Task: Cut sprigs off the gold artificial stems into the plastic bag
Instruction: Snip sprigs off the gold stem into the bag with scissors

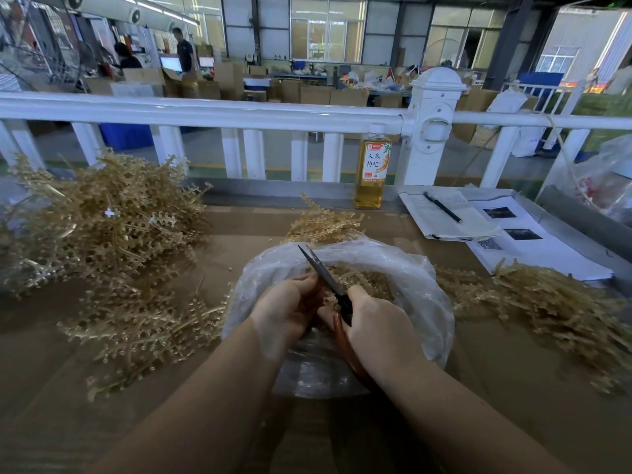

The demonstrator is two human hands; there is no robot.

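Stem: a small gold piece, probably, hidden inside the left hand (290,304) over the plastic bag (424,285).
Left fingers: curled, pinching something I cannot see well.
Right hand (372,323): wrapped around the scissors (323,271), blades nearly closed.
Advice: keep the cut above the bag opening, fingertips away from the blades.
Uncut stems (113,217): heaped at the left.

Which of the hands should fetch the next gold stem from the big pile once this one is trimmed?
Probably the left hand: the big pile lies on its side, and the right hand grips the scissors over the plastic bag.
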